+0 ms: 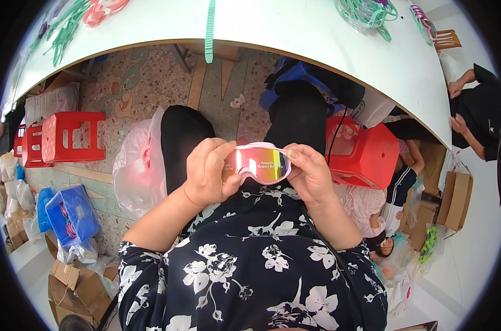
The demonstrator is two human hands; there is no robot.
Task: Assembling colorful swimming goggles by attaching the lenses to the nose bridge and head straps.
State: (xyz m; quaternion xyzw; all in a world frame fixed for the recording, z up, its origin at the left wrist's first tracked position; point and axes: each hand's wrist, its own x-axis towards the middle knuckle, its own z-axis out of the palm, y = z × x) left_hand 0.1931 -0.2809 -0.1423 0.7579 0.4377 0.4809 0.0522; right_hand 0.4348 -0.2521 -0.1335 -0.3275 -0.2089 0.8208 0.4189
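A pair of pink-framed swim goggles (261,164) with a shiny mirrored lens is held up above my lap, its front turned toward me. Faint print shows on the lens. My left hand (209,168) grips the left end of the frame, fingers over the top and thumb below. At the other end, my right hand (310,170) pinches the frame between thumb and fingers. Beyond, a green ribbed strap (210,30) lies across the near edge of the white table (283,33) and hangs over it.
Green straps (68,33) and pink pieces (102,10) lie at the table's left; a bundle of green straps (367,14) is at its right. Red stools (74,137) and a blue crate (73,215) stand left. Another red stool (369,151) is at my right. Other people are on the right.
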